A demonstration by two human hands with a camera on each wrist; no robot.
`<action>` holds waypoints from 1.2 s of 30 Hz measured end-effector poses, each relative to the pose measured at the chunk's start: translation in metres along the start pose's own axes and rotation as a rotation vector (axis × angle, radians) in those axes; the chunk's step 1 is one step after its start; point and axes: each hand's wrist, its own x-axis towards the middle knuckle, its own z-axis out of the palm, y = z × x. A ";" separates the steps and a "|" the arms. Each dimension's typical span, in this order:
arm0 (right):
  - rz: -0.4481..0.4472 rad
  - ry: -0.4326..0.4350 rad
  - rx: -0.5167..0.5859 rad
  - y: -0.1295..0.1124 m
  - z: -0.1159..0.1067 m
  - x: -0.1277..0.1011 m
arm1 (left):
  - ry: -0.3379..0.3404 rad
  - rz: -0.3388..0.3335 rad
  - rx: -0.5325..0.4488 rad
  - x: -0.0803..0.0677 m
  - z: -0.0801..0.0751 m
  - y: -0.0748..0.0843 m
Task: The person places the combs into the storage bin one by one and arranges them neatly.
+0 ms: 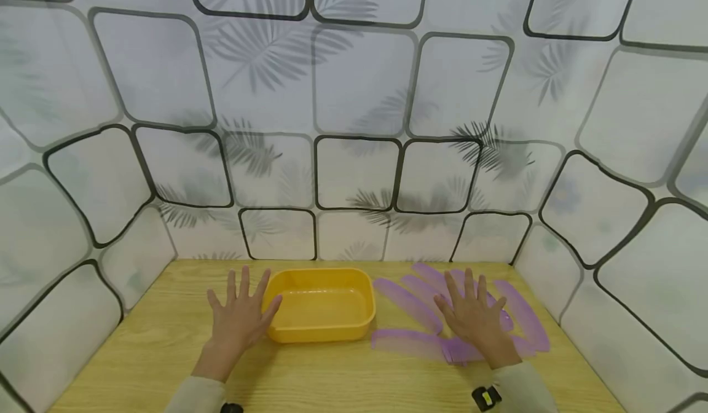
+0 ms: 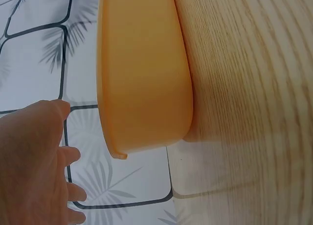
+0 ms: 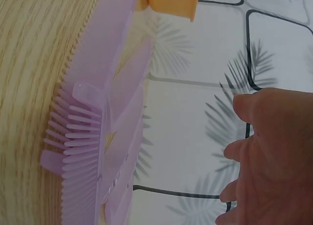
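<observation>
My left hand (image 1: 236, 318) is held with fingers spread over the left end of a yellow plastic tub (image 1: 318, 334), its thumb overlapping the rim in the head view. In the left wrist view the fingers show raised beside the tub's wall (image 2: 144, 78), touching nothing. Several translucent purple combs (image 1: 408, 305) lie scattered to the right of the tub, some overlapping. Over them hovers my right hand (image 1: 477, 321), fingers spread and holding nothing; it hides part of the pile. Fine teeth of a comb (image 3: 80, 161) show in the right wrist view.
A light wood-grain table (image 1: 310, 379) carries everything. White wall covering (image 1: 359, 173) with dark rounded outlines and grey leaf prints encloses it at the back and both sides. A small black device (image 1: 487, 397) sits at my right wrist.
</observation>
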 end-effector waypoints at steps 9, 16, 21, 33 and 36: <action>-0.032 0.006 0.052 0.012 0.001 0.003 | 0.027 0.019 -0.008 0.002 0.005 -0.004; -0.232 0.022 0.184 0.033 -0.013 0.005 | 0.009 0.062 -0.137 0.005 0.005 -0.011; -0.204 -0.053 0.289 0.050 -0.023 0.001 | -0.087 0.029 -0.375 0.006 0.005 -0.017; -0.248 -0.139 0.355 0.094 -0.017 0.001 | -0.177 -0.004 -0.640 0.011 0.023 -0.032; -0.270 -0.159 0.370 0.101 -0.014 0.002 | -0.199 -0.028 -0.707 0.010 0.025 -0.032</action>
